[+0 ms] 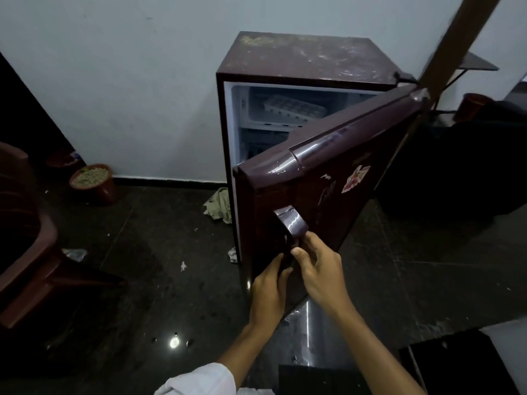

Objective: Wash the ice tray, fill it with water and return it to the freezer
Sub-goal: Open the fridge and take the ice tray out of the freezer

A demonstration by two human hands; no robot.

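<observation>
A small maroon fridge (305,58) stands against the white wall with its door (328,178) swung partly open toward me. In the freezer compartment at the top lies a white ice tray (293,107). My right hand (319,269) grips the door handle (292,223) from below. My left hand (269,289) rests against the door's face just under the handle, its fingers curled at the same grip. Lower shelves inside are mostly hidden behind the door.
A dark red plastic chair (25,238) stands at the left. Two clay pots (92,181) sit by the wall. Crumpled cloth (219,205) and paper scraps lie on the dark floor beside the fridge. A wooden beam (456,38) crosses the upper right.
</observation>
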